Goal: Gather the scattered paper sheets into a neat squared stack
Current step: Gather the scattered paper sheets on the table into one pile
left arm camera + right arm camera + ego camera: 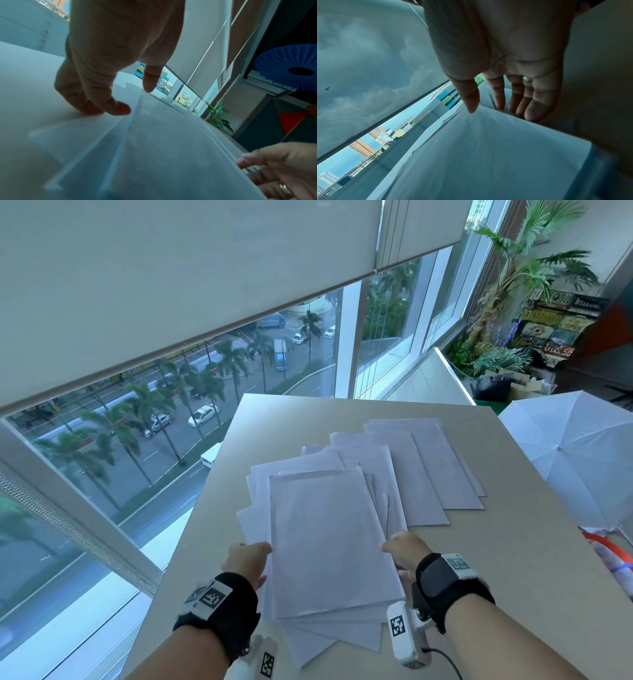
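A loose, fanned pile of white paper sheets lies on the beige table right in front of me. My left hand holds the pile's left edge. In the left wrist view its thumb sits on the top sheet and its curled fingers press beside the edge of the pile. My right hand holds the right edge. In the right wrist view its thumb rests on the top sheet and its nearly straight fingers reach down along the side. Several more overlapping sheets lie spread behind, to the right.
A large window with a half-lowered blind runs along the table's left and far sides. A white umbrella lies open beyond the right edge. A red-and-white item sits at the right rim. Potted plants stand at the back right.
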